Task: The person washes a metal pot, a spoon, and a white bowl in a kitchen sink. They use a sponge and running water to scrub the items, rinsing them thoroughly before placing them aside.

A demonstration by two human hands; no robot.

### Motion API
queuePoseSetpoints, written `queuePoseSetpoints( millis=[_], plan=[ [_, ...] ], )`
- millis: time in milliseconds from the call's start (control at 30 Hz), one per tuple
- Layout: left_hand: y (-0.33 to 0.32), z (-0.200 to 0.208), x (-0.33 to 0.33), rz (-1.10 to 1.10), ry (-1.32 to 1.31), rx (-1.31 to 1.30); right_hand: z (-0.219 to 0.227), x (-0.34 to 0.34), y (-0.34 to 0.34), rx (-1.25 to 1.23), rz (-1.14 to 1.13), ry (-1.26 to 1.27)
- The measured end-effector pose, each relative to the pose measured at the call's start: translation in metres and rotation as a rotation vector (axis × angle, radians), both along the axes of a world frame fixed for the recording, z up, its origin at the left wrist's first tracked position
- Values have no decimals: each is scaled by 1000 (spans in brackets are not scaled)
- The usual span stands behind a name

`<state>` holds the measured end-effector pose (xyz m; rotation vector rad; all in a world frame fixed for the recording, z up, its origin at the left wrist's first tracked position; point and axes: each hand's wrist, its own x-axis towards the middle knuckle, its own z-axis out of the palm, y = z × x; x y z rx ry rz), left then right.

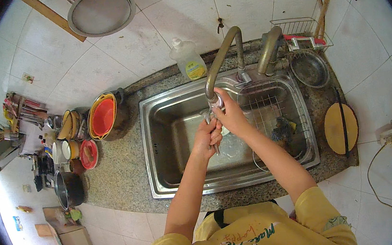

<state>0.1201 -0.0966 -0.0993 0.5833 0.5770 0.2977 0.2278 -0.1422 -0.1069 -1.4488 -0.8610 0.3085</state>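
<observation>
Both hands' grips close on metal utensils (210, 129) under the faucet (220, 61).

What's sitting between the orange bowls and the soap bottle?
In the head view, only bare speckled granite counter lies between the orange bowls and the soap bottle, by the sink's back left corner.
</observation>
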Motion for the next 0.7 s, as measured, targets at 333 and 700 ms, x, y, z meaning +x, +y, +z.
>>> queuePoseSetpoints(
  millis=[333, 700],
  plan=[
    [-9, -1, 7, -126, 333, 618, -2, 21, 0, -248, -12, 68],
    [-14, 5, 8, -416, 1043, 1705, -4, 16, -3, -332, 202, 74]
  ],
)
